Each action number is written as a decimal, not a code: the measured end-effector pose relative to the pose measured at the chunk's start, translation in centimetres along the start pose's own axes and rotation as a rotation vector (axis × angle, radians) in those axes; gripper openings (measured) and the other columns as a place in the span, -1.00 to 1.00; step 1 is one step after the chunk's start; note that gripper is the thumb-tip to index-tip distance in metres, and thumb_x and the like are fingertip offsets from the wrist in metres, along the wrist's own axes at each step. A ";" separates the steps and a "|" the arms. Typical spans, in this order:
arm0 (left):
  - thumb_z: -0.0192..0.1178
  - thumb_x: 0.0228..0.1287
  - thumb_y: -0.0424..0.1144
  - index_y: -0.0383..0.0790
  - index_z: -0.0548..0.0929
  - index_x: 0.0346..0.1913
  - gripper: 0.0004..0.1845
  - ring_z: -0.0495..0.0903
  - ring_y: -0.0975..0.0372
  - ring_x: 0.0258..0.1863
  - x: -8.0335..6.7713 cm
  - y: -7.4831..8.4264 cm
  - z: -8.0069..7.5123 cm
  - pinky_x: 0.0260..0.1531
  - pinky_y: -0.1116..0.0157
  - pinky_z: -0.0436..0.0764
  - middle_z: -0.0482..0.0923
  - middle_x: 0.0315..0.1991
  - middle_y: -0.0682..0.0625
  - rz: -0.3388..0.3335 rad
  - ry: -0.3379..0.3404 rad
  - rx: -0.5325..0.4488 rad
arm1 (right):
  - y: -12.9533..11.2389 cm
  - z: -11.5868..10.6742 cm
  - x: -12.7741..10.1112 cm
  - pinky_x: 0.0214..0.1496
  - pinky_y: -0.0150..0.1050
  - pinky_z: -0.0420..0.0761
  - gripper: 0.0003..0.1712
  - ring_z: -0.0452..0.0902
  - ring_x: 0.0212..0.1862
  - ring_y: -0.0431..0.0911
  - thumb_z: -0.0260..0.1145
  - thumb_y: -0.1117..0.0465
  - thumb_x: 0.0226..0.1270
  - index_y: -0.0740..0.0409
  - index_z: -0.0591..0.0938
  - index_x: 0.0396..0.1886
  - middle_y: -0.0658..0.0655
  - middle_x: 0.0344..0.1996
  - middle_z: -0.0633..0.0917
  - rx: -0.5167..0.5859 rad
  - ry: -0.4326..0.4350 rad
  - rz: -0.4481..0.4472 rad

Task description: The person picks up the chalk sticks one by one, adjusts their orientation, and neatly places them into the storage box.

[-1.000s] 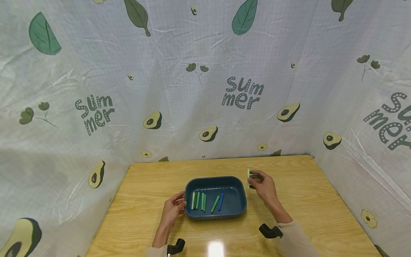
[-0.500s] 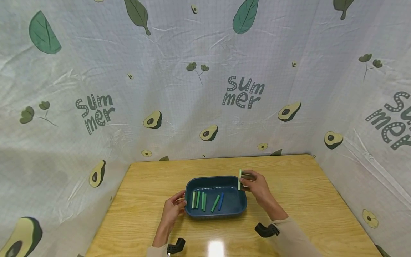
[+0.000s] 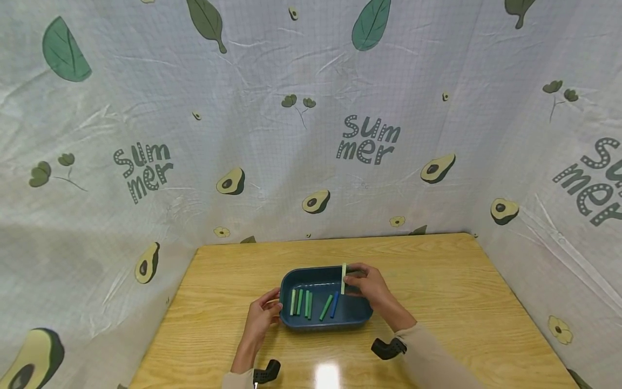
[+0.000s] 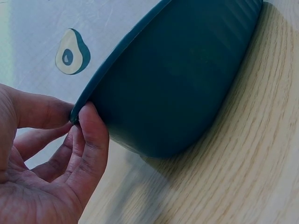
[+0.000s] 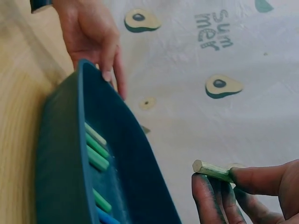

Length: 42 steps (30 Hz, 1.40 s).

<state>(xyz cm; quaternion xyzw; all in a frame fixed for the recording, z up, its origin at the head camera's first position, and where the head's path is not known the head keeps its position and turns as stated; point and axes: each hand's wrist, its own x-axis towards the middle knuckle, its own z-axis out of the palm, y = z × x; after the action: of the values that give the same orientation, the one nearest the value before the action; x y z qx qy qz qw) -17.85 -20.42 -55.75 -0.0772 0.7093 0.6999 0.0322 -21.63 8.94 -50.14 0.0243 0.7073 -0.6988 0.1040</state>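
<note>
Right hand [image 3: 365,283] shifted over tray [image 3: 296,279], hexagonal chalk [image 3: 343,278]

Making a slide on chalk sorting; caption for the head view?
Right hand holds a pale green chalk stick over a blue tray steadied by the left hand.

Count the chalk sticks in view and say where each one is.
7. Six lie in the blue tray: five green and one blue stick. The seventh, a pale green stick, is pinched by the right hand above it.

Wooden table [image 3: 461,302], avocado-print backdrop [image 3: 311,135]
</note>
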 end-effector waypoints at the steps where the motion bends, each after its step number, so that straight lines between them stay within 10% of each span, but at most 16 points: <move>1: 0.10 0.34 -0.50 -0.34 0.46 0.33 -0.51 0.57 0.19 -0.15 -0.1 0.0 0.0 -0.43 0.30 0.64 0.45 0.16 -0.31 -0.001 0.000 0.000 | 0.2 0.2 0.1 -0.10 0.00 0.71 -0.56 0.67 -0.16 -0.05 0.26 0.35 0.35 0.30 0.51 0.21 0.28 -0.07 0.65 0.000 -0.008 0.003; 42: 0.08 0.34 -0.50 -0.37 0.45 0.33 -0.52 0.57 0.19 -0.17 -0.2 -0.3 -0.2 -0.42 0.29 0.64 0.46 0.17 -0.32 -0.005 0.005 0.016 | 4.4 5.0 2.1 -0.25 -0.05 0.73 -0.45 0.66 -0.25 -0.03 0.34 0.41 0.19 0.44 0.46 0.19 0.31 -0.18 0.65 -0.074 -0.145 0.162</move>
<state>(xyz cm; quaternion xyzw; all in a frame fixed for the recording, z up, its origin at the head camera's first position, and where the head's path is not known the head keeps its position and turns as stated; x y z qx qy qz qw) -17.54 -20.61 -56.03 -0.0807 0.7149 0.6937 0.0327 -22.37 3.79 -54.86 0.0271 0.7191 -0.6613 0.2120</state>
